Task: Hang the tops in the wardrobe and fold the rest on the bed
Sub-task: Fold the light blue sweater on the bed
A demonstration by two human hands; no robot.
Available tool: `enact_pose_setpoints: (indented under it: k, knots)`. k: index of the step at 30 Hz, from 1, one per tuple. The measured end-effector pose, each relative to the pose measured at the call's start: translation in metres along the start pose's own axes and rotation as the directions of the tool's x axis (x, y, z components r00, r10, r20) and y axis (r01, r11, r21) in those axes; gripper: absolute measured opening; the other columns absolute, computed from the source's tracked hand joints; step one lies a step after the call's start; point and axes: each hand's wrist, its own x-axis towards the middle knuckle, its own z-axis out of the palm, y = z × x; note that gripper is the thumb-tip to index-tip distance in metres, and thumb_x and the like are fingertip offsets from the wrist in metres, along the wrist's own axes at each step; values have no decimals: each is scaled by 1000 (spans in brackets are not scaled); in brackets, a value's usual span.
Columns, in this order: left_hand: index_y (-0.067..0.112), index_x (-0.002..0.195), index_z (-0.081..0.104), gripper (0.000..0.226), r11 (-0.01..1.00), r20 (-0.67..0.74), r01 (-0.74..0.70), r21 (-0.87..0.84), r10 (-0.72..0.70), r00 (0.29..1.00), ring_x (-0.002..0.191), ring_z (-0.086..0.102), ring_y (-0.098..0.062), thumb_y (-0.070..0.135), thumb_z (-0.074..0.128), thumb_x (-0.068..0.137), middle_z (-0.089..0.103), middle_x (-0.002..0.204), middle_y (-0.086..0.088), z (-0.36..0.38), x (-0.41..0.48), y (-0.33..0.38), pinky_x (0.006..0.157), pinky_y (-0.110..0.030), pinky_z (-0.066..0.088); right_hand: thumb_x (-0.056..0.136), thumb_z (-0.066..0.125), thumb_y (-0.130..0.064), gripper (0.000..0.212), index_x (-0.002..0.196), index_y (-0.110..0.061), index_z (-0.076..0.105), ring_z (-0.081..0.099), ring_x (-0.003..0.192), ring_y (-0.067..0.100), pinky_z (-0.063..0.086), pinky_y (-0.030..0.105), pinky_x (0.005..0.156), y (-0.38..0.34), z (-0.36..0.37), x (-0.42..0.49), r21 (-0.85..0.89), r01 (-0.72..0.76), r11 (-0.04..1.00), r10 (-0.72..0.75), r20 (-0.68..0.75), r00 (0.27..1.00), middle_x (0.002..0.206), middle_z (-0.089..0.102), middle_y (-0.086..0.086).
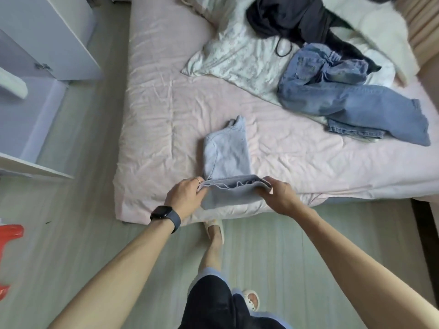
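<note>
While both the left hand (pixel 187 194) and right hand (pixel 276 193) pinch the half-folded knit (pixel 228 155) at the bed (pixel 166 110) edge, jeans (pixel 344 100) and dark clothes (pixel 292 17) lie unfolded beyond.

Dark garment (pixel 289 17): cropped by the top edge, at the bed's (pixel 166 103) far side.
Red object (pixel 9 236): cut off at left, unidentifiable.
Left hand (pixel 187 197): fingertips lost in pale blue knit's (pixel 226 153) fold.

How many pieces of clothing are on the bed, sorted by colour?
Pale blue knit: 1
Blue denim jeans: 1
Black heap, pieces not separable: 1
Total: 3
</note>
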Motion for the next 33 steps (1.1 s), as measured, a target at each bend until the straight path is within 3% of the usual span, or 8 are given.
enact_pose_setpoints:
  k: [5, 15, 17, 19, 22, 24, 27, 33]
  knots:
    - [23, 67, 43, 42, 902, -78, 245, -355, -290, 954, 64, 51, -17, 50, 64, 91, 52, 64, 9, -10, 139, -17, 55, -30, 35, 101, 54, -36, 26, 97, -10, 51, 62, 90, 39, 44, 42, 74, -19, -6, 133, 195, -148, 970, 178, -149, 973, 92, 67, 16]
    - [25, 71, 35, 45, 936, 40, 336, -106, -333, 942, 72, 55, -29, 61, 44, 96, 57, 72, 2, 30, 310, -59, 59, -34, 37, 106, 32, -49, 34, 103, -18, 45, 62, 94, 44, 39, 42, 69, 1, 29, 295, 125, -409, 904, 427, -190, 884, 103, 67, 27]
    - [26, 83, 44, 37, 936, 108, 336, -103, -325, 939, 80, 61, -30, 60, 45, 96, 63, 85, 0, 37, 326, -64, 62, -36, 44, 105, 31, -51, 34, 105, -20, 46, 61, 99, 43, 41, 42, 73, 6, 36, 307, 96, -477, 874, 486, -141, 862, 110, 67, 24]
    - [21, 112, 52, 38, 951, 18, 304, -62, -303, 953, 98, 62, -33, 56, 48, 96, 64, 109, -3, 43, 323, -60, 76, -41, 48, 104, 36, -51, 35, 114, -20, 48, 59, 108, 40, 42, 44, 80, 6, 41, 307, 140, -498, 856, 516, -159, 842, 121, 65, 18]
    - [8, 137, 53, 55, 991, -302, 36, 127, 4, 953, 126, 50, -39, 43, 52, 94, 51, 140, -17, 59, 293, -39, 100, -52, 40, 102, 48, -43, 49, 139, -10, 47, 49, 127, 38, 38, 46, 103, -2, 49, 287, 163, -351, 922, 387, -400, 831, 141, 53, 13]
    - [9, 147, 45, 61, 985, -243, -130, 112, 154, 958, 146, 30, -37, 39, 52, 94, 35, 157, -16, 74, 261, -16, 115, -55, 27, 103, 49, -32, 50, 147, -7, 44, 42, 137, 35, 33, 45, 111, -6, 60, 263, -38, -224, 974, 175, -504, 845, 154, 42, 15]
    - [15, 155, 34, 69, 973, -84, -164, 161, 179, 980, 154, 12, -29, 36, 51, 91, 20, 165, -11, 102, 227, 6, 120, -56, 18, 98, 49, -28, 56, 152, -14, 43, 30, 149, 30, 29, 49, 116, -2, 83, 233, -270, -60, 961, -49, -381, 923, 163, 30, 13]
    - [23, 157, 31, 68, 935, -42, -183, 303, 205, 978, 153, 10, -37, 40, 50, 94, 18, 166, -7, 134, 239, -42, 119, -61, 17, 104, 27, -48, 62, 160, -23, 24, 3, 156, 20, 10, 56, 124, 6, 105, 257, -364, -16, 931, -38, -140, 989, 169, 9, 3]
